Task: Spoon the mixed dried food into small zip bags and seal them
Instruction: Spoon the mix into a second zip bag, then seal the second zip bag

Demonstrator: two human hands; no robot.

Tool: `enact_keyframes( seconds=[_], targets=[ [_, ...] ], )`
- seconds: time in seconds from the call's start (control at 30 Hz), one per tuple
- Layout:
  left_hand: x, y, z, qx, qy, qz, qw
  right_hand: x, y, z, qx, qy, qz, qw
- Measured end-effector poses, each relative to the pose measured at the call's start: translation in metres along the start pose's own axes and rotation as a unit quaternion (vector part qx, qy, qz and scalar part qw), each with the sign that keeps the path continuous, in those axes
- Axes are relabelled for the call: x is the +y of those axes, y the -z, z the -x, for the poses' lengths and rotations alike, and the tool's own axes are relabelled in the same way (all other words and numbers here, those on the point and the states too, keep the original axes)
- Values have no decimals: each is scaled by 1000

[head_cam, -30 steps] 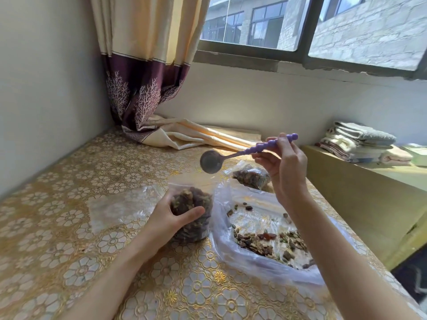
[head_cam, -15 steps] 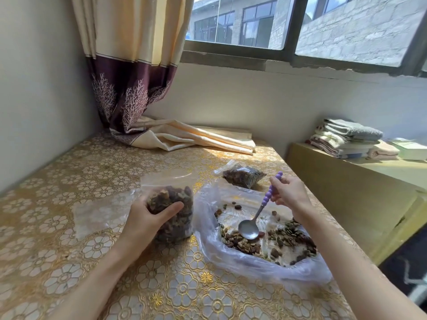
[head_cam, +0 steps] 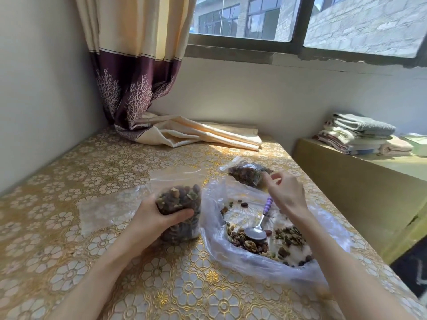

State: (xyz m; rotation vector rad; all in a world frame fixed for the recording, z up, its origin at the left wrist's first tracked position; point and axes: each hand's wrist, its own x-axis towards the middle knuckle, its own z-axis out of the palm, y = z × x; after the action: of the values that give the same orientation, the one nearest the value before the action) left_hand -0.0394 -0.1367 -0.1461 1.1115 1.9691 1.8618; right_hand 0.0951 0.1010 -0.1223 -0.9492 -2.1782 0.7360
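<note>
My left hand (head_cam: pixel 151 219) grips a small zip bag (head_cam: pixel 182 197) that stands upright on the table, packed with dried mix, its clear top open above the fill. To its right a large clear plastic bag (head_cam: pixel 221 257) lies spread open with loose dried mix (head_cam: pixel 288 234) inside. A metal spoon with a purple beaded handle (head_cam: pixel 255 234) rests in that mix, bowl down. Just above the handle hovers my right hand (head_cam: pixel 287 192), fingers relaxed and holding nothing.
A filled small bag (head_cam: pixel 247 173) lies behind the large bag. Empty clear bags (head_cam: pixel 104 209) lie flat left of my left hand. A curtain end (head_cam: pixel 184 135) rests at the table's back. The table's right edge (head_cam: pixel 323 197) drops beside a low shelf with folded towels (head_cam: pixel 360 135).
My right hand brought the spoon down from above the small bag into the large bag, then let go of it. My left hand kept its grip on the small bag.
</note>
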Motion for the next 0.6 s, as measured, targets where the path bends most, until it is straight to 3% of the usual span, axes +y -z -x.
enact_keyframes(
  seconds=[0.07, 0.13, 0.27, 0.37, 0.6],
  targets=[
    [5, 1, 1, 2, -13, -7, 1000, -27, -5, 14, -78, 65, -171, 980],
    [9, 2, 1, 6, -29, -15, 999, -51, -12, 26, -190, 111, -270, 937],
    [9, 12, 0, -27, 1, -36, 999, -75, -30, 37, -318, 118, -282, 897],
    [6, 20, -3, -43, 59, -23, 997, -76, -46, 41, -325, 110, -284, 895],
    [16, 22, -3, 32, -17, 36, 999, -83, -59, 45, -200, 147, -402, 881]
  ],
)
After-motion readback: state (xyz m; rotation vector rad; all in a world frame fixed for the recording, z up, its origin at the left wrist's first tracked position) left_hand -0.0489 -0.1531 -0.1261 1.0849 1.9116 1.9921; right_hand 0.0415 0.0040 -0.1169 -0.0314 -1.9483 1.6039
